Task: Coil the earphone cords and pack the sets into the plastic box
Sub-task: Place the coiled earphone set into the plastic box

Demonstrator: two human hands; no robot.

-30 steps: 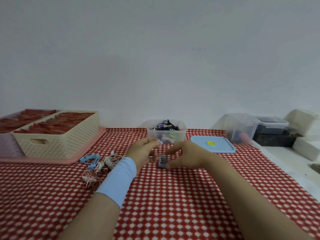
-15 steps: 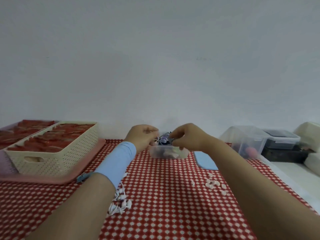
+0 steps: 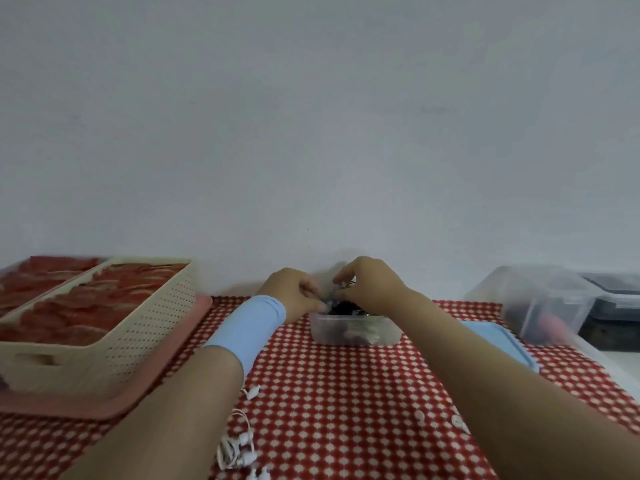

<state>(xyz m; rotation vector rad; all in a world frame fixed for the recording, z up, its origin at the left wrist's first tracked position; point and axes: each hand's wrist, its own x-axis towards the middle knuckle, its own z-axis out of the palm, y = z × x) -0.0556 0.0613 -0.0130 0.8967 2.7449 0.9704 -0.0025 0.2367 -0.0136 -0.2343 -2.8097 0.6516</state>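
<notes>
The plastic box [image 3: 353, 332] stands at the far middle of the red checked table [image 3: 346, 393]. Both hands are above it, close together. The left hand [image 3: 294, 292] and the right hand [image 3: 370, 289] curl their fingers over the dark earphone cords [image 3: 341, 308] on top of the box. I cannot tell if they pinch the cords. White earphones [image 3: 237, 448] lie near, on the left.

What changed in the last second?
Both hands moved forward from the cloth to the plastic box: left hand and right hand now sit over the dark cords inside; grip unclear in the blur. The blue lid, basket and loose white earphones stayed put.
</notes>
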